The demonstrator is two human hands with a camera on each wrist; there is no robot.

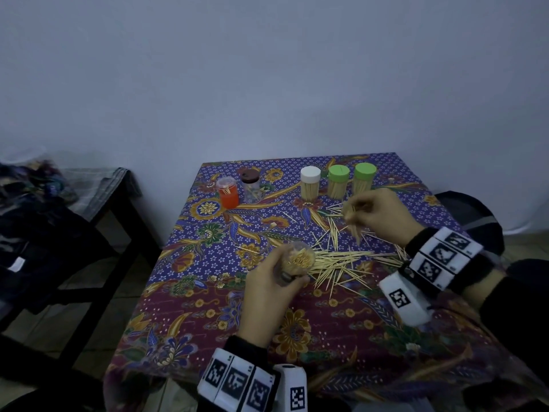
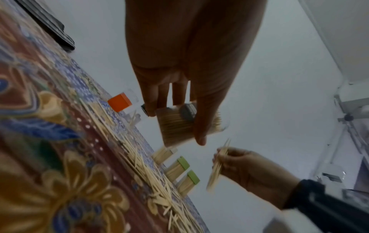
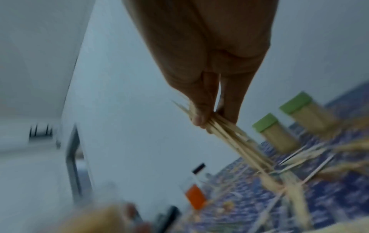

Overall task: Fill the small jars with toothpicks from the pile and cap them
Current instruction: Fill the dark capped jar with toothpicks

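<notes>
My left hand (image 1: 269,288) grips an uncapped clear jar (image 1: 297,260) packed with toothpicks, tilted above the table's middle; the same jar (image 2: 177,126) shows in the left wrist view under my fingers. My right hand (image 1: 375,214) pinches a bundle of toothpicks (image 1: 353,224), raised over the loose pile (image 1: 338,263) and apart from the jar. The bundle (image 3: 229,135) hangs from my fingertips in the right wrist view. The pile is spread over the patterned cloth to the right of the jar.
At the back stand a white-capped jar (image 1: 310,182) and two green-capped jars (image 1: 338,181) (image 1: 364,178), all full. Left of them are an orange jar (image 1: 228,192) and a clear jar with a dark lid (image 1: 251,185). A dark bench (image 1: 89,209) stands left of the table (image 1: 190,307).
</notes>
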